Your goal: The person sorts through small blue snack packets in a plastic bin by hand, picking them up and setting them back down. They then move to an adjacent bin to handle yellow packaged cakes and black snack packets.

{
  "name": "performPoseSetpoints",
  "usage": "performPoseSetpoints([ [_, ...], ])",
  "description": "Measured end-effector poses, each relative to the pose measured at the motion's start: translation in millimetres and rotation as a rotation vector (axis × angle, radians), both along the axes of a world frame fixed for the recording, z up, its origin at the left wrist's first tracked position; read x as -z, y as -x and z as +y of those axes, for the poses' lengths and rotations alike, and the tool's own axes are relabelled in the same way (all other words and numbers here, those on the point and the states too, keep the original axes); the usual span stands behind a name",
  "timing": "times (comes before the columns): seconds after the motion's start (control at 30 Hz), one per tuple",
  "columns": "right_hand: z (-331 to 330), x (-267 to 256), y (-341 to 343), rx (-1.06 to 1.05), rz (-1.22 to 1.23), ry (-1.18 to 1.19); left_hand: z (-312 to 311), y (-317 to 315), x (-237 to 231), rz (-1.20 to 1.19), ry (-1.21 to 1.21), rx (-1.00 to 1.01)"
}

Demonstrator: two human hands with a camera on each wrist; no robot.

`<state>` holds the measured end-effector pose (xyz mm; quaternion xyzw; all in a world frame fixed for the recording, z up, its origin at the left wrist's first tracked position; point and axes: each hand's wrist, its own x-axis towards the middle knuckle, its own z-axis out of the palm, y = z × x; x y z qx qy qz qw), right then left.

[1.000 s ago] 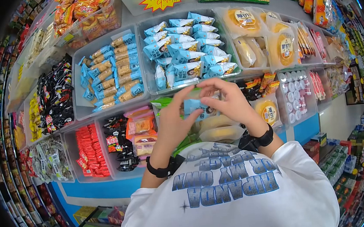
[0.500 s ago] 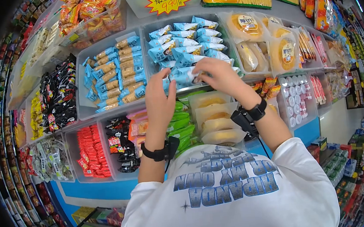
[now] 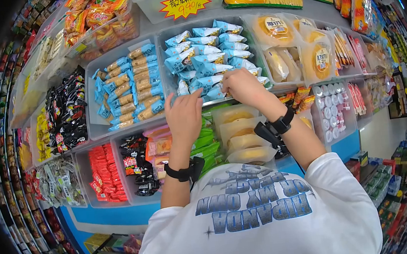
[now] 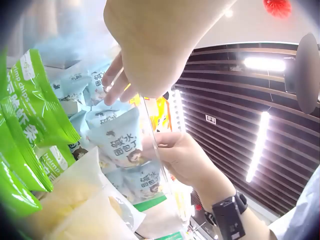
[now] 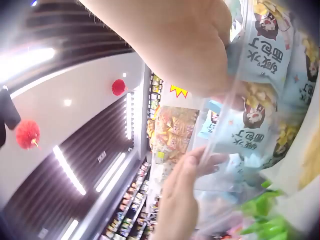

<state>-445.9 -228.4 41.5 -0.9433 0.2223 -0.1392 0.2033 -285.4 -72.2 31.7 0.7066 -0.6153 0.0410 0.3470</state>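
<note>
Blue snack packets (image 3: 207, 58) fill a clear bin. At its near edge, the right hand (image 3: 245, 87) has its fingers curled on a packet in the front row. In the left wrist view, the right hand's (image 4: 177, 156) thumb and finger pinch the side of a blue packet (image 4: 117, 140). The left hand (image 3: 184, 116) is at the bin's near left corner, fingers extended and loosely spread toward the packets. From the right wrist camera, the left hand (image 5: 181, 192) shows beside the clear bin wall, holding nothing visible; the right fingertips are partly hidden behind that wall.
Left of the blue packets is a bin of brown rolls (image 3: 122, 88); to the right are round cakes (image 3: 319, 59). Nearer the body are green bags (image 3: 206, 148), pale wrapped cakes (image 3: 241, 140) and red packets (image 3: 105, 173). A price sign (image 3: 185, 2) stands behind.
A blue packet held between both hands over the nearer row has gone forward to the blue-packet bin. The left hand has since drawn back slightly, while the right stays at the front packets.
</note>
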Motion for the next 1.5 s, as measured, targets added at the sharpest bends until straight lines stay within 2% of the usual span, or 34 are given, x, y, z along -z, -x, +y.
performPoseSetpoints([
  [0.07,1,-13,-2,0.004,0.175,0.008,1,0,-3,-0.044,-0.07,0.025],
  [0.1,-1,-12,1,0.014,0.167,0.008,3,-1,-4,-0.052,-0.069,0.034],
  [0.17,-9,-13,10,-0.078,-0.001,-0.07,4,-3,-5,-0.041,-0.143,0.053],
  [0.2,-9,-15,17,-0.071,-0.004,-0.064,5,-3,-5,-0.045,-0.137,0.059],
  [0.27,4,-23,32,0.161,-0.36,-0.015,6,-3,-4,0.052,-0.159,0.048],
  [0.3,8,-21,41,0.167,-0.363,-0.014,4,-2,-2,0.049,-0.159,0.054],
  [0.37,15,-10,55,0.391,-0.337,0.062,-3,2,1,-0.005,-0.108,-0.031],
  [0.4,18,-1,59,0.398,-0.337,0.062,-8,5,0,-0.006,-0.108,-0.023],
  [0.47,26,8,62,0.295,-0.05,0.263,-24,10,-5,0.095,-0.157,-0.039],
  [0.5,30,10,63,0.301,-0.051,0.266,-32,13,-4,0.093,-0.155,-0.033],
  [0.57,39,3,59,0.267,0.07,0.349,-44,17,-3,0.021,-0.315,0.056],
  [0.6,36,3,60,0.245,0.13,0.322,-48,19,-4,0.019,-0.315,0.059],
  [0.67,32,-1,56,0.226,0.179,0.315,-53,23,-13,0.073,-0.579,0.063],
  [0.8,28,-3,50,0.194,0.258,0.268,-54,16,-12,0.064,-0.501,0.098],
  [0.83,25,-6,49,0.202,0.253,0.271,-57,14,-19,0.182,-0.502,0.019],
  [0.87,21,-10,48,0.241,0.155,0.103,-60,12,-23,0.301,-0.499,-0.062],
  [0.9,17,-12,47,0.272,0.058,-0.068,-62,10,-24,0.297,-0.495,-0.062],
  [0.93,11,-12,43,0.272,0.056,-0.068,-64,8,-21,0.12,-0.284,-0.034],
  [0.97,2,-11,37,0.269,-0.072,0.033,-67,6,-17,-0.055,-0.074,-0.006],
  [1.0,-5,-9,32,0.266,-0.198,0.134,-72,3,-4,-0.055,-0.075,-0.006],
  [1.03,-10,-6,26,0.266,-0.197,0.133,-79,-1,14,-0.15,-0.149,0.084],
  [1.07,-14,-3,20,0.277,-0.044,0.098,-82,-2,17,-0.246,-0.222,0.173],
  [1.1,-17,0,15,0.287,0.108,0.065,-82,-2,20,-0.247,-0.22,0.172],
  [1.17,-17,9,10,0.24,0.147,0.063,-79,7,9,0.004,-0.472,0.091],
  [1.23,-18,10,9,0.188,0.196,0.054,-78,10,7,-0.025,-0.507,0.065],
  [1.33,-21,6,9,0.15,0.24,-0.043,-76,8,4,-0.096,-0.471,0.042],
  [1.4,-21,12,10,0.254,-0.056,-0.051,-80,1,-2,0.301,-0.31,0.001],
  [1.43,-22,10,11,0.25,-0.053,-0.046,-84,-3,0,0.306,-0.304,-0.002],
  [1.5,-20,11,11,0.39,-0.118,0.118,-91,-10,15,0.404,-0.187,-0.069],
])
